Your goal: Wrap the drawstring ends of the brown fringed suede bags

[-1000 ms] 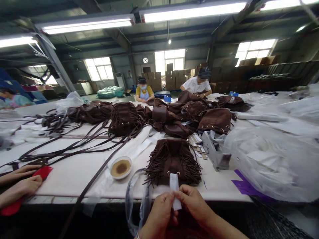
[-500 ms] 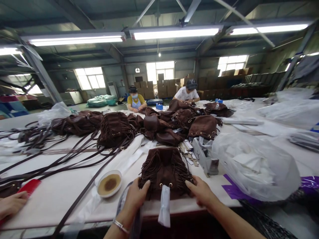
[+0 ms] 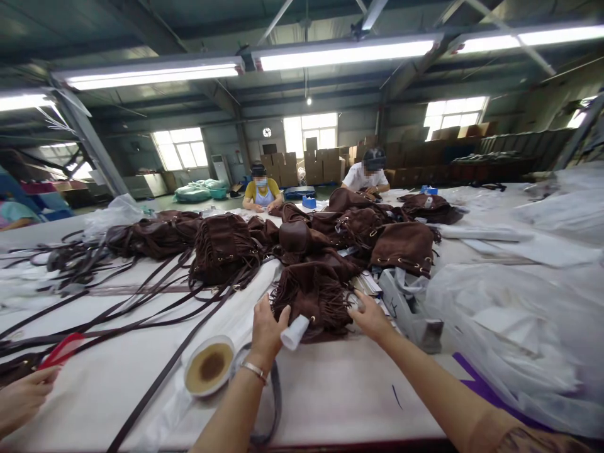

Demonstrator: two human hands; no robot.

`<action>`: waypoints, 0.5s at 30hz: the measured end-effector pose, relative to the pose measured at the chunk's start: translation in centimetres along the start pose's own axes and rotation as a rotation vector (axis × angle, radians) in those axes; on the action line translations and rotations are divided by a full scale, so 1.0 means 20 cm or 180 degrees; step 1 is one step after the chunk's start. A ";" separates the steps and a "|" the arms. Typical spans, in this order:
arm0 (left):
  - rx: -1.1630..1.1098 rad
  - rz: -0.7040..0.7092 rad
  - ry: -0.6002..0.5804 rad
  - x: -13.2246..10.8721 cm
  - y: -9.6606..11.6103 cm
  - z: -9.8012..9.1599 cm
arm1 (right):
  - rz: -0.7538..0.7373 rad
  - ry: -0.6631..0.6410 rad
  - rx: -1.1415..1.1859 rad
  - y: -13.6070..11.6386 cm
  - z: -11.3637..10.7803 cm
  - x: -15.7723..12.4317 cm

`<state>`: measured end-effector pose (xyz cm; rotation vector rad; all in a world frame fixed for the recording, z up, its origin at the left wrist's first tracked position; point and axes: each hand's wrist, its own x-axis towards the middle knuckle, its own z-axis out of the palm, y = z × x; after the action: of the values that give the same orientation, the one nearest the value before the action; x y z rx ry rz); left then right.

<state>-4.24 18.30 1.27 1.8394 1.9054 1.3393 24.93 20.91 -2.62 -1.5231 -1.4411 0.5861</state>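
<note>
A dark brown fringed suede bag [image 3: 311, 296] is held between my two hands over the white table, its top flap tilted toward the other bags. My left hand [image 3: 268, 328] grips its left side, thumb on the front and fingers partly behind the fringe. My right hand [image 3: 370, 318] is closed at its right side, fingertips partly hidden by fringe and something pale. A rolled white wrapped piece [image 3: 295, 332] sticks out at the bag's lower front, near a metal eyelet. Left of my left wrist stands a round dish [image 3: 209, 366] with brown content.
More brown bags [image 3: 221, 248] are heaped across the table, long straps [image 3: 160, 355] trailing left. At right lie a grey box [image 3: 410, 308] and a big clear plastic bag [image 3: 509, 340]. Another person's hand [image 3: 23, 399] holds a red tool [image 3: 61, 351]. Two co-workers sit across the table.
Both my hands have carried the fringed bag forward, away from the table's front edge, toward the heap. The white roll has swung to the left.
</note>
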 end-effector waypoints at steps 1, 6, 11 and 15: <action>0.0088 0.0085 0.0061 -0.07 -0.02 -0.03 | -0.0030 0.0036 -0.0051 0.03 0.01 -0.06; 0.0896 0.0358 -0.0313 -0.60 -0.16 -0.18 | -0.0851 -0.0055 -0.0347 0.13 0.03 -0.55; 0.1110 0.0102 -0.0848 -0.81 -0.14 -0.28 | -0.1897 -0.1237 -0.0314 -0.06 0.13 -0.81; -0.1486 -0.1260 -0.1236 -0.69 0.05 -0.41 | -0.1923 -0.1826 -0.0288 -0.26 0.21 -0.81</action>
<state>-5.85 2.40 0.59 1.2946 1.4926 1.0784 15.53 6.26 -4.11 -0.9227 -2.2718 0.6061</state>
